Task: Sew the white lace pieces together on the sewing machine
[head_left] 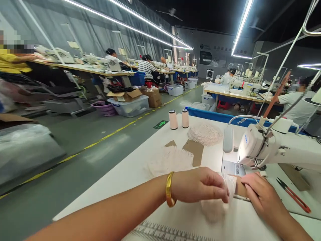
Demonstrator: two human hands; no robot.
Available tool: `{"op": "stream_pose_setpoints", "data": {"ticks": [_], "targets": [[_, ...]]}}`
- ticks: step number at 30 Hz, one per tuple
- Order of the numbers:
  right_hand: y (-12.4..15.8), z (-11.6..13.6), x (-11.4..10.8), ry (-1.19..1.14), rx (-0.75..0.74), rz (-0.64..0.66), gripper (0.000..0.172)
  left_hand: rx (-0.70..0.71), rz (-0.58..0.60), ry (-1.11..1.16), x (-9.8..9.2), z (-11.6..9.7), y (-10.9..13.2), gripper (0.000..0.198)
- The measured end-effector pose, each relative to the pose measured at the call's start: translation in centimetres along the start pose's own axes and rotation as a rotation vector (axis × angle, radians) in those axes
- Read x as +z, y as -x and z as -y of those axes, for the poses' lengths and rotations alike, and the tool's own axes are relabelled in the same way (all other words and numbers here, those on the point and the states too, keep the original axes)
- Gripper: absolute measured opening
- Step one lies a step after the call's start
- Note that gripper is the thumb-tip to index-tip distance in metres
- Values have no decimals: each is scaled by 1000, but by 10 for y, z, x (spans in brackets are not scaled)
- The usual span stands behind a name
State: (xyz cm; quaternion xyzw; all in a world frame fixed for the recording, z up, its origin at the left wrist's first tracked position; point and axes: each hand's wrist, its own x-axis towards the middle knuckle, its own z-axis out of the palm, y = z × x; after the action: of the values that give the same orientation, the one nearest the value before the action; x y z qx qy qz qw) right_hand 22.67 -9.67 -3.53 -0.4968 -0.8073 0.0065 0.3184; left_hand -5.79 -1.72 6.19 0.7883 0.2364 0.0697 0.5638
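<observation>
My left hand [200, 184], with a gold bangle on the wrist, is closed in a pinch on a small piece of cream lace [230, 186] in front of the white sewing machine [273, 147]. My right hand [260, 195] lies flat, fingers out, pressing the lace and a brown card piece [240, 188] to the white table [120, 180] just below the needle area. More lace [213, 209] lies under my left hand.
Piles of cream lace [169, 160] [205, 134], brown card pieces [194, 151] and two thread spools [173, 119] sit further back. Red-handled snips [293, 194] lie at the right. A grey aisle with a yellow line runs left; other people sew at distant tables.
</observation>
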Motion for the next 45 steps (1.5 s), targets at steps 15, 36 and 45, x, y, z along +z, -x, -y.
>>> {"op": "stream_pose_setpoints", "data": {"ticks": [15, 36, 45], "targets": [[2, 12, -12, -312, 104, 207, 24, -108, -203, -635, 39, 13, -59, 22], [-17, 29, -20, -445, 462, 145, 17, 55, -418, -133, 50, 31, -69, 20], [-19, 33, -18, -493, 515, 88, 19, 164, -434, -210, 54, 36, -67, 26]]}}
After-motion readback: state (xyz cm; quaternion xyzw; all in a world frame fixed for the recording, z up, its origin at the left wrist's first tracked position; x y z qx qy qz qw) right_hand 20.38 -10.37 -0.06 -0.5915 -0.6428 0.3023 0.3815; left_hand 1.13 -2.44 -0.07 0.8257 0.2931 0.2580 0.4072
